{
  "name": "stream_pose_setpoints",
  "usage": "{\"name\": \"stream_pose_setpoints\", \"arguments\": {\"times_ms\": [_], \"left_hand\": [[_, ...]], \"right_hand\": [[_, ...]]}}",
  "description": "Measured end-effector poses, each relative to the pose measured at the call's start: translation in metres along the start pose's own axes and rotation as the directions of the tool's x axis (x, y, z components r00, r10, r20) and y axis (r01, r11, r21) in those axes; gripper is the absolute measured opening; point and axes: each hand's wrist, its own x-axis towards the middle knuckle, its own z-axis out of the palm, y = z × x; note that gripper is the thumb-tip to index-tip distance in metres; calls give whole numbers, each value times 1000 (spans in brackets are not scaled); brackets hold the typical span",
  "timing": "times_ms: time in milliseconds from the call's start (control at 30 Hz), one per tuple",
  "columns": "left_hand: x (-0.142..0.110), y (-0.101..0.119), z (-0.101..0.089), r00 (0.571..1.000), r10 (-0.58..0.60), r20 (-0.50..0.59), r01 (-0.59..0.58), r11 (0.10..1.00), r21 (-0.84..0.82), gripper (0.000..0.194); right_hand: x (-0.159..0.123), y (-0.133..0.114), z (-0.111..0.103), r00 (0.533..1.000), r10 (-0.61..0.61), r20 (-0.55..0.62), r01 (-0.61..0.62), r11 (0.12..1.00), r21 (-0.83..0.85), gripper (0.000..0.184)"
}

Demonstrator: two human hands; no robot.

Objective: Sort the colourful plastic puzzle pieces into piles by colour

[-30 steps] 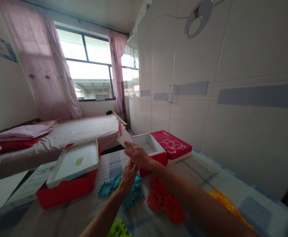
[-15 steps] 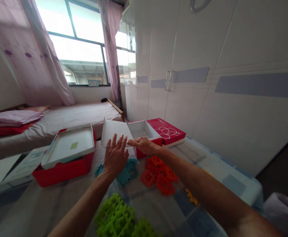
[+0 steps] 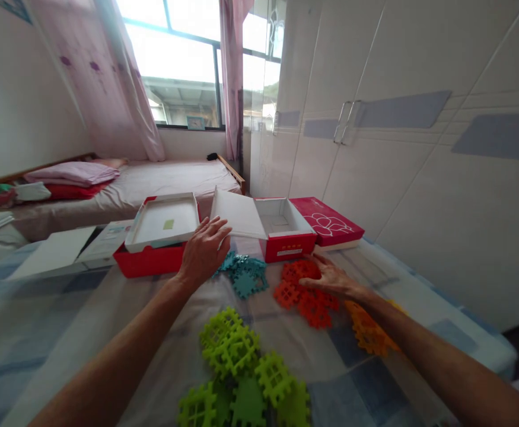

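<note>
My left hand point(image 3: 206, 249) hovers with fingers stretched out between the red box with a white tray point(image 3: 164, 222) and a pile of blue interlocking plastic pieces point(image 3: 247, 277). Over the red-orange pieces point(image 3: 301, 296) is my right hand point(image 3: 330, 276), thumb and fingers apart; whether it touches them I cannot tell. Behind both piles stands an open red box point(image 3: 290, 246) with a white inside, its white lid flap point(image 3: 239, 213) tilted to the left. Green pieces point(image 3: 232, 344) lie in a heap nearest me. Orange pieces point(image 3: 368, 329) are partly hidden under my right forearm.
A closed red box point(image 3: 330, 222) sits beside the open one. White flat cardboard point(image 3: 59, 252) lies at the table's left. The checked cloth point(image 3: 147, 332) covers the table. A bed point(image 3: 170, 178) and a white wardrobe point(image 3: 401, 184) stand beyond.
My right hand has moved from the open box's flap to the red-orange pieces. My left hand has shifted toward the box with the tray. The view has turned left and tilted down.
</note>
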Motion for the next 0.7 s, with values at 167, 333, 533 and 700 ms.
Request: {"name": "stream_pose_setpoints", "arguments": {"times_ms": [167, 333, 533, 700], "left_hand": [[-41, 14, -13, 995, -43, -86, 30, 989, -145, 26], [-79, 19, -3, 985, -164, 53, 171, 964, -202, 25], [-109, 5, 26, 975, -204, 84, 217, 952, -213, 27], [-119, -6, 37, 973, -214, 86, 228, 951, -211, 26]], "right_hand": [[3, -13, 18, 997, -48, -66, 40, 993, -111, 83], [0, -22, 17, 969, -160, -189, 147, 986, -81, 44], [3, -21, 16, 969, -153, -193, 145, 988, -55, 40], [5, -13, 12, 949, -173, -264, 208, 972, 112, 31]]}}
